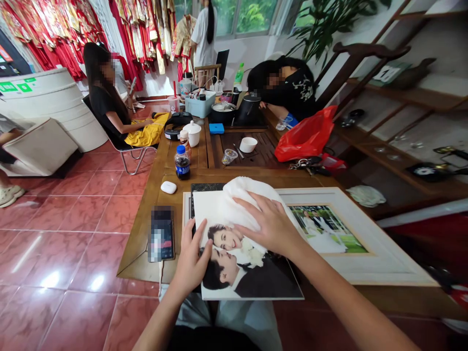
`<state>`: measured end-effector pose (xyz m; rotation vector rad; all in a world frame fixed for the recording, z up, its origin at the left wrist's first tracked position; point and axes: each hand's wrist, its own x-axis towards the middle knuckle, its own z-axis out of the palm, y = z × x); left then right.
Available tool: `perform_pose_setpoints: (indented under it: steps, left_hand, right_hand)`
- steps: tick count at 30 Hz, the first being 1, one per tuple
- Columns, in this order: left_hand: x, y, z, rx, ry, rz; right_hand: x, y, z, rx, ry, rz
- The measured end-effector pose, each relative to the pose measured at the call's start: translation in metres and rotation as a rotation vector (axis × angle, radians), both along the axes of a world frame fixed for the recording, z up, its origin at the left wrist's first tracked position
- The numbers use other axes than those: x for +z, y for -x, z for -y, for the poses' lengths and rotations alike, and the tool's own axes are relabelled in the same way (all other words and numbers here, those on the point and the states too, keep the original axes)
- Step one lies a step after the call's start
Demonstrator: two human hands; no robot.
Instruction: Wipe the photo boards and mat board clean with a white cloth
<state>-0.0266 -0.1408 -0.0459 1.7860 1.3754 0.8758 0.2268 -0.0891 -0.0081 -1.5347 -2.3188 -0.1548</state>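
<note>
A photo panel point(256, 285) with a black-and-white portrait of a couple lies tilted at the table's near edge, above my lap. My left hand point(192, 256) rests at its left edge, fingers apart, thumb and index finger over the printed surface. Under my right hand point(272, 224) is a bunched white cloth point(243, 187), pressed on the upper right of the panel with the fingers spread across it. A pale framed colour photo point(325, 229) of a couple on grass lies to the right, partly beneath the panel. A dark speckled slab point(204, 187) shows behind the panel.
Left on the wooden table point(141, 229) are a phone point(161, 234) with a cable, a white earbud case point(168, 187) and a dark drink bottle point(182, 163). Farther back are a white bowl point(248, 145) and a red plastic bag point(307, 134). Other people sit around the table.
</note>
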Motion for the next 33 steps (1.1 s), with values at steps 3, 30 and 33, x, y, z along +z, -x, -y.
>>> perform_pose_setpoints:
  steps: [3,30,33]
  left_hand:
    - [0.0,0.0,0.001,-0.007,0.001,0.006]
    - [0.001,0.003,-0.002,0.048,-0.014,0.015]
    - [-0.001,0.004,-0.003,0.064,-0.025,0.037]
  right_hand:
    - [-0.003,-0.002,0.022,0.03,-0.032,-0.016]
    - [-0.01,-0.111,0.104,-0.388,-0.624,-0.612]
    - [-0.014,-0.128,0.089,-0.337,-0.567,-0.178]
